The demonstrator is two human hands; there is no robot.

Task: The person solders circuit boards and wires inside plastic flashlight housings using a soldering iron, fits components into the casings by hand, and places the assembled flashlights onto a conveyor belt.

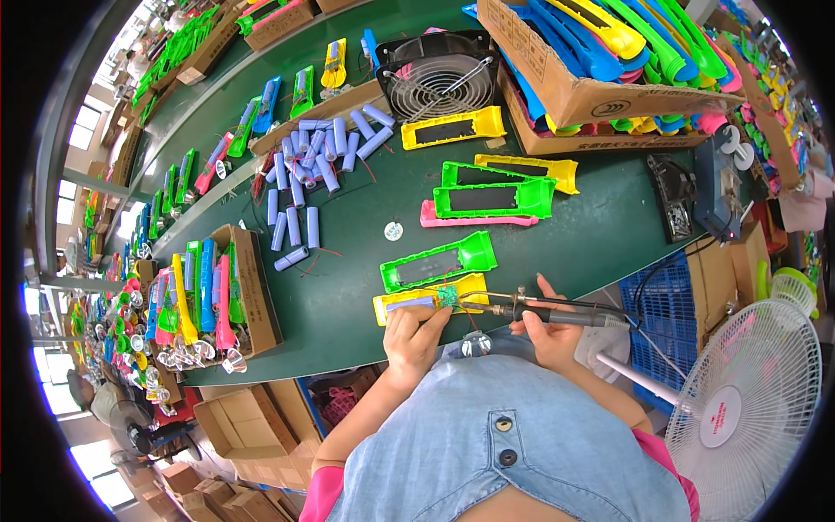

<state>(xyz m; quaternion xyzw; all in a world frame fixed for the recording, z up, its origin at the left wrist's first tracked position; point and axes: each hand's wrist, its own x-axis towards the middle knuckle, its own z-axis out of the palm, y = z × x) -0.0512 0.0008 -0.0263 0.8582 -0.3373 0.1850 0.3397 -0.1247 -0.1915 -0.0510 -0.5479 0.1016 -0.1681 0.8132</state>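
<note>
A yellow plastic housing (474, 285) lies at the table's front edge, with a purple battery cell (410, 304) and a small green circuit board (447, 297) in it. My left hand (412, 341) is closed over the near side of this housing, fingertips against the board; whether they also pinch a wire cannot be seen. My right hand (553, 332) grips a black-handled soldering iron (570, 317), its tip pointing left at the board. A thin brass tube (477, 293) runs along the iron. A round silvery lamp reflector (476, 344) hangs by wires at the edge, below the housing.
Beyond the work lie green housings (439, 261), a pink one (478, 219) and loose purple cells (317, 148). Boxes of coloured housings stand at left (252, 287) and back right (600, 96). A black fan (439, 76) is at the back, a white fan (739, 400) at right.
</note>
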